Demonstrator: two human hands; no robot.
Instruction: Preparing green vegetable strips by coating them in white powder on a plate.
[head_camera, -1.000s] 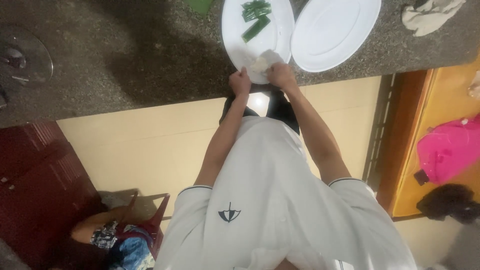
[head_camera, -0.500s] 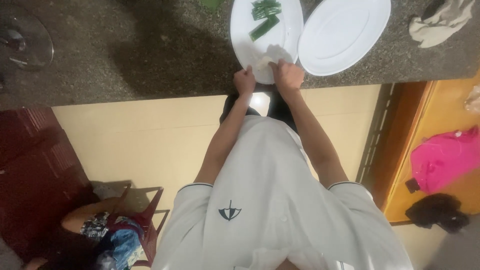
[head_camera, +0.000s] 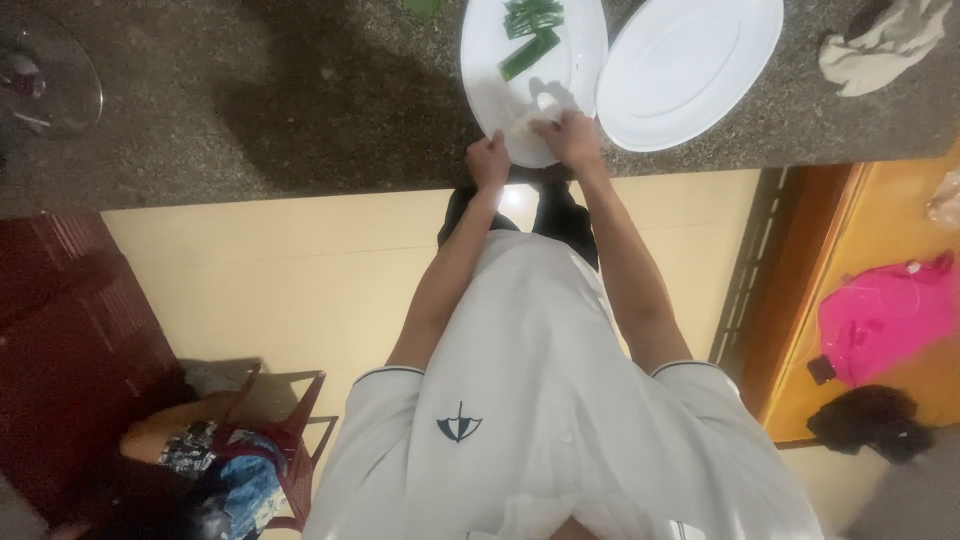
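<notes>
The speckled grey stone counter (head_camera: 250, 110) fills the top of the view, its front edge running across from nine o'clock to three o'clock; bare stone lies open to the left of the plates. At one o'clock sits an empty white oval plate (head_camera: 690, 70), its upper rim cut off by the frame. Just beside it, at twelve o'clock, a second white oval plate (head_camera: 490, 60) overhangs the counter edge and carries several green vegetable strips (head_camera: 530, 35) — the topmost ones also cut off.

Both hands meet at this plate's near rim. The left hand (head_camera: 488, 160) is curled into a fist at the rim; whether it grips anything cannot be told. The right hand (head_camera: 568, 135) pinches a small pale piece (head_camera: 545, 100), which blends into the white plate and is hard to make out.

A crumpled pale cloth (head_camera: 880, 40) lies at two o'clock — a clear glass lid (head_camera: 50, 80) at ten o'clock, half out of frame.
</notes>
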